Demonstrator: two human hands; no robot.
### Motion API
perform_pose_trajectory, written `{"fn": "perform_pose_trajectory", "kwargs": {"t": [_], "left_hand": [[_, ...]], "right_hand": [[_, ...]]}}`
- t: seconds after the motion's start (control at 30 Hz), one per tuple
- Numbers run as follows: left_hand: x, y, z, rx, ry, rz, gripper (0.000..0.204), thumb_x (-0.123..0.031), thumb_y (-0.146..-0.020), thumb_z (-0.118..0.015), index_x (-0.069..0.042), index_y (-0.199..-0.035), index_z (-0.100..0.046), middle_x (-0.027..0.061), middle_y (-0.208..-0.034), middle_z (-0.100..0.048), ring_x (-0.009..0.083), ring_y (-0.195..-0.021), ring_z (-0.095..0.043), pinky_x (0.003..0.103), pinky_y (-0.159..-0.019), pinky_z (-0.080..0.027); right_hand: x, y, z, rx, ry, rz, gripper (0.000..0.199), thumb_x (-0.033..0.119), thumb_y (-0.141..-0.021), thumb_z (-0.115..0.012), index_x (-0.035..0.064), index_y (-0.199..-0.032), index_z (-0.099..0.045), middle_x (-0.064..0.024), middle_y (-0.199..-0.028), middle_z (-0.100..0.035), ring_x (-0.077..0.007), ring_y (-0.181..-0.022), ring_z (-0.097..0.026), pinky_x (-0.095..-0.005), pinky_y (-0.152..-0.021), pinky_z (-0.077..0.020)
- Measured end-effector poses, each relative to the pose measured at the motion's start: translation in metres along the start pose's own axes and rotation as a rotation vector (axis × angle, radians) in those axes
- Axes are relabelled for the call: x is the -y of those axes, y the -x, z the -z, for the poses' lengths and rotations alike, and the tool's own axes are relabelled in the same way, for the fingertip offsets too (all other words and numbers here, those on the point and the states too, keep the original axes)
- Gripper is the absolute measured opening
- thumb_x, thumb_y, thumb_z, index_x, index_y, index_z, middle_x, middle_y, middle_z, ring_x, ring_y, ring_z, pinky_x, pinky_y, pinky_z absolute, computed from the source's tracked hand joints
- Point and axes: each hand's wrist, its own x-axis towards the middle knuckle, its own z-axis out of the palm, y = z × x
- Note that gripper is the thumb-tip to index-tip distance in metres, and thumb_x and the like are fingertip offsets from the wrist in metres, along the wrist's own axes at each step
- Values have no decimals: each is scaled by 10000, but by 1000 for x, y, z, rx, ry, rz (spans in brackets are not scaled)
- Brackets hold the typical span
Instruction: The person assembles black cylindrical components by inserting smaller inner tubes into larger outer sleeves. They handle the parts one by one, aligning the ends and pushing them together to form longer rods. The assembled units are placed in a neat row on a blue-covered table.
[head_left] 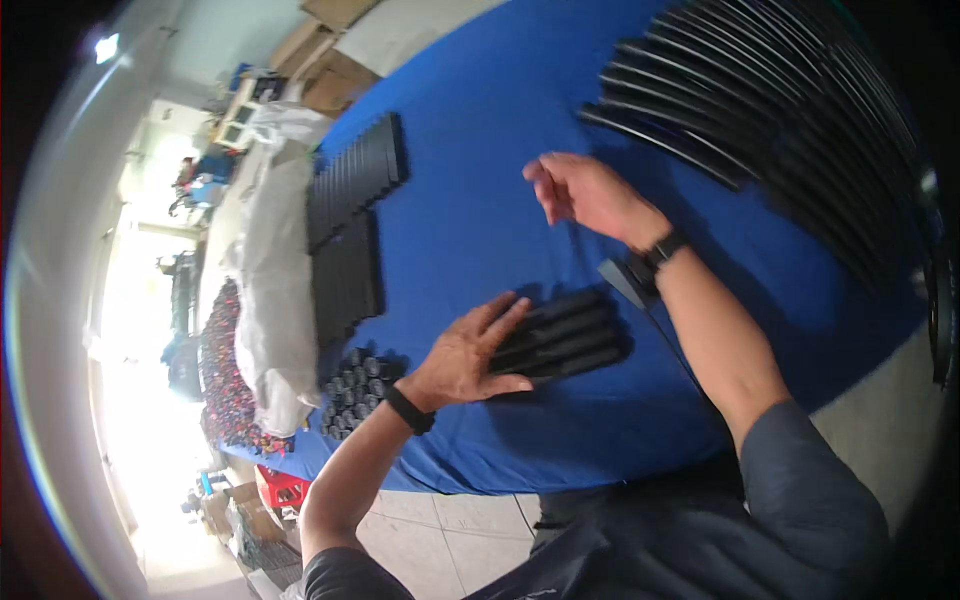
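Left hand is laid flat, fingers spread, on the black tubes; right hand hovers open, empty. Tubes are best kept squared on the desk.

On the blue cloth-covered table, a small row of black plastic tubes lies near the front edge, under the left hand. Flat stacks of black tubes lie toward the left edge, a fanned pile of black strips at the far right corner.

Blue cloth table cover: soft, matt, a bit wrinkled.
Short black plastic tubes: smooth, a little shiny.
Long black ribbed plastic strips: dull, ridged.
White plastic bag: thin, crinkly.
Brown cardboard boxes: matt, papery.
Pale floor tiles: smooth, hard.
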Motion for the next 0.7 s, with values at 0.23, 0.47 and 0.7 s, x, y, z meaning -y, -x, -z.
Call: {"fn": "perform_pose_trajectory", "kwargs": {"t": [0.23, 0.47, 0.7], "left_hand": [[112, -14, 100, -123, -44, 418, 632, -468, -978, -651, -30, -1423, -549, 254, -1296, -640, 407, -1224, -611, 472, -1047, -485], [291, -67, 135, -568, -113, 772, 511, -402, -1026, -463, -20, -1318, -636, 263, -1294, -652, 427, -1246, -596, 478, -1028, -486], [369, -90, 86, -410, -571, 573, 577, -514, -1025, -452, -39, -1310, -613, 261, -1218, -669, 477, -1151, -590, 540, -1066, -424]], "right_hand": [[-7, 4, -19, 319, 240, -375, 565, 299, -1001, -674, -46, -1419, -513, -159, -1300, -647, -244, -1232, -623, -380, -1092, -472], [-9, 1, -20, 236, 333, -434, 549, 250, -1005, -683, -48, -1425, -493, -164, -1282, -639, -233, -1208, -634, -376, -1063, -506], [-11, -3, -30, 240, 365, -429, 554, 277, -1003, -687, -50, -1413, -507, -152, -1239, -646, -213, -1143, -657, -355, -1024, -537]]}}
